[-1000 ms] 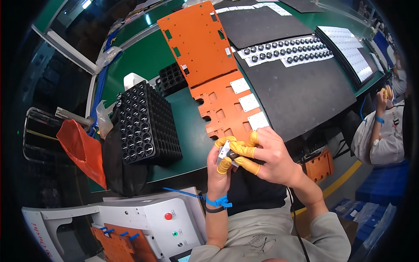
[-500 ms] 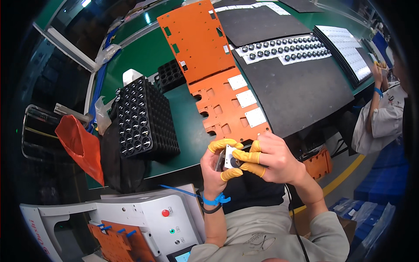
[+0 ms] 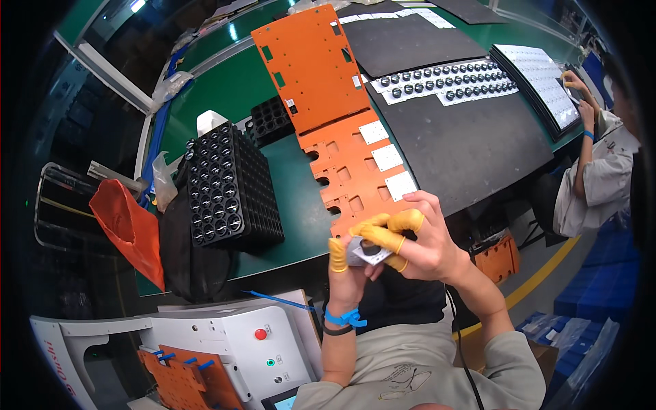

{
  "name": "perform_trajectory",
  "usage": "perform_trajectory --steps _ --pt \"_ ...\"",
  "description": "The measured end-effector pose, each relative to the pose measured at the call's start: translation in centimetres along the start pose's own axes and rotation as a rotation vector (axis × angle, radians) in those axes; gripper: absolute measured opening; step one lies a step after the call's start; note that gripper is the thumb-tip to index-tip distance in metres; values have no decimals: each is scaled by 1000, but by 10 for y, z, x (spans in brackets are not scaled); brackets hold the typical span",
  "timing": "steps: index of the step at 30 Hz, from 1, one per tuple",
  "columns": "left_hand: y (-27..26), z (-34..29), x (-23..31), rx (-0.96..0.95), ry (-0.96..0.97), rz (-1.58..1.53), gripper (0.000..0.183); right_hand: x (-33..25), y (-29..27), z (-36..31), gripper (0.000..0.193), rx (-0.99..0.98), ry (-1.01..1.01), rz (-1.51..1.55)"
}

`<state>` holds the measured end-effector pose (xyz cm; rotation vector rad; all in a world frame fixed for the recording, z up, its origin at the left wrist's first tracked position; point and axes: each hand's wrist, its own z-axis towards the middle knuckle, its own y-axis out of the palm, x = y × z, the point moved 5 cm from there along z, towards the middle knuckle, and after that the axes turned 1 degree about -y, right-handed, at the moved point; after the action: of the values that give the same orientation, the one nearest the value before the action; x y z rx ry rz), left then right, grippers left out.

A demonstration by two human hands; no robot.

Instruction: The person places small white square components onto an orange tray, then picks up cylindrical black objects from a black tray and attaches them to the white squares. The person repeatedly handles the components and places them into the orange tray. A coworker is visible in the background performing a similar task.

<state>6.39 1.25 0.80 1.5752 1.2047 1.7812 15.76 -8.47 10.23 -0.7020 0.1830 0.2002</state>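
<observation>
Both hands meet in front of me, at the near edge of the table, around a small white square plate (image 3: 376, 257) with a dark round piece on it. My right hand (image 3: 427, 249), with yellow finger covers, grips the plate and its dark piece from above and the right. My left hand (image 3: 347, 280), also in yellow finger covers and with a blue band at the wrist, closes round the left side; a greyish, blurred part shows beside its thumb. Just beyond lies an orange fixture board (image 3: 369, 195) carrying several white square plates (image 3: 387, 157) along its right side.
An orange lid panel (image 3: 311, 75) rises behind the fixture. At left stands a stack of black trays (image 3: 229, 198) with round parts. Black mats (image 3: 458, 147) and rows of dark round parts (image 3: 444, 78) lie right. A grey machine (image 3: 253, 355) is lower left; a co-worker (image 3: 598, 157) sits right.
The white plate has tilted from nearly upright to flatter, its face turned toward me. My left fingers have shifted around it. The co-worker's hands have moved farther toward the white sheets.
</observation>
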Motion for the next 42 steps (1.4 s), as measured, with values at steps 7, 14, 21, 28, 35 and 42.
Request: perform_trajectory --steps 7,14,21,28,35,42 --pt "20 -20 49 323 550 1258 36 13 15 -1 35 -204 26 26" --pt "23 -22 54 325 691 1507 27 13 23 2 26 -270 28 120" --pt "26 -18 67 461 743 1490 18 20 21 4 46 -205 200 206" --pt "-13 -3 82 822 391 1567 16 35 17 -14 47 -125 235 168" --pt "-14 12 80 869 210 1603 21 40 18 -20 45 -73 219 156" --pt "-24 19 68 845 146 1621 21 40 18 -21 44 2 258 181"
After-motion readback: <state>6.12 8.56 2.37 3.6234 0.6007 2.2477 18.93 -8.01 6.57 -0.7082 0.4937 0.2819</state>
